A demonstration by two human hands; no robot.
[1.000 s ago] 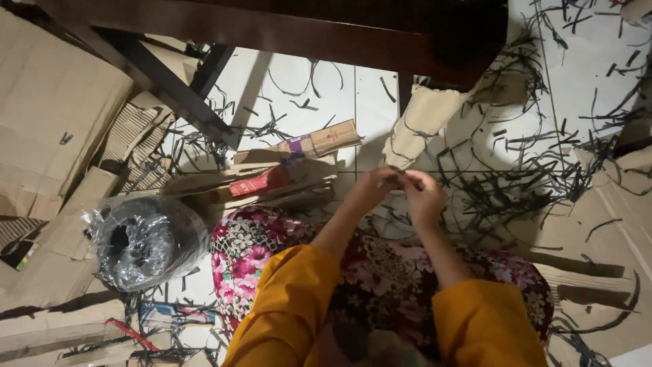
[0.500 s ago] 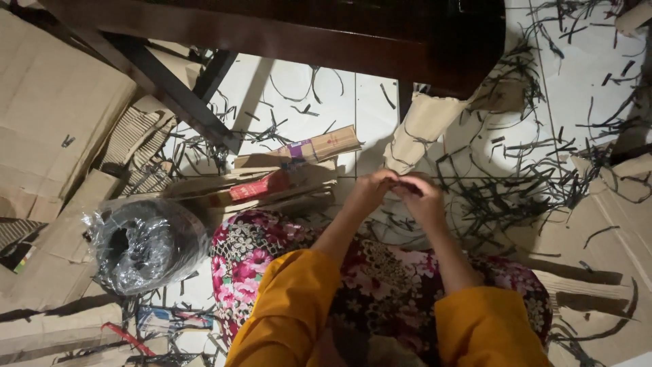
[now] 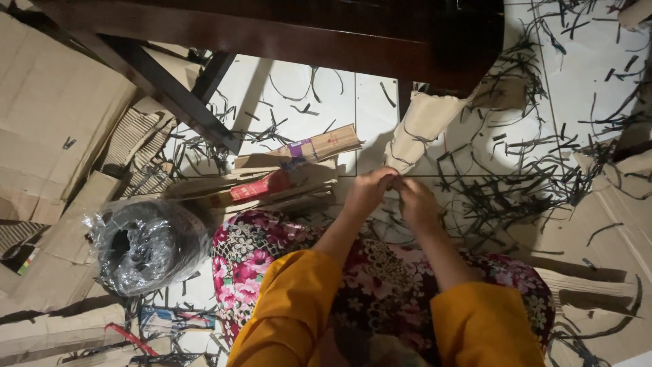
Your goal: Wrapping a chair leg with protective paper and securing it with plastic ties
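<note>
My left hand [image 3: 367,192] and my right hand [image 3: 415,202] meet in front of me above my flowered lap [image 3: 380,272], fingertips pinched together on a small dark strip that is mostly hidden between them. Both arms wear orange sleeves. Just left of my left hand lies a flat stack of cardboard pieces [image 3: 272,183], one with a red face. Loose black strips [image 3: 502,190] are scattered on the white tile floor right of my right hand.
A dark wooden table [image 3: 305,27] with slanted legs stands ahead. A roll of black strapping wrapped in clear plastic [image 3: 146,241] sits at my left. Flattened cardboard sheets [image 3: 54,115] lie at left and cardboard [image 3: 604,224] at right. A torn cardboard piece [image 3: 421,129] leans by the table leg.
My hands have stayed together and shifted slightly toward me; the right hand has dropped a little lower. Nothing else has moved.
</note>
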